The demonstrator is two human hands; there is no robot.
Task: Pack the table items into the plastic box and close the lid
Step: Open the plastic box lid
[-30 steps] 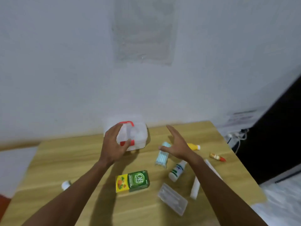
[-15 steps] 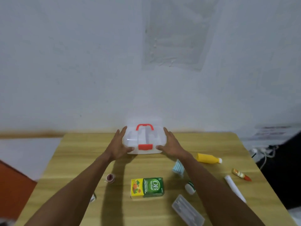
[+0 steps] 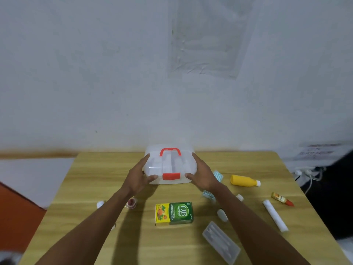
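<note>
A translucent plastic box (image 3: 170, 165) with a red handle and red latch stands at the far middle of the wooden table (image 3: 248, 163), lid down. My left hand (image 3: 138, 176) grips its left side and my right hand (image 3: 202, 175) grips its right side. In front lie a green and yellow carton (image 3: 173, 213), a clear flat case (image 3: 221, 241), a white tube (image 3: 275, 216), a small red-tipped tube (image 3: 281, 198), a yellow bottle (image 3: 243, 180) and a striped blue pack (image 3: 217, 175), partly hidden by my right arm.
A small red-lidded pot (image 3: 131, 202) and a white cap (image 3: 100, 203) lie by my left forearm. Two small white bottles (image 3: 222, 215) sit beside my right arm. A white wall rises behind the table. Cables and a power strip (image 3: 305, 172) hang off the right edge.
Over the last second my right hand moved from above the striped pack onto the box's right side; my left hand shifted to its left side. The view swung to centre on the box.
</note>
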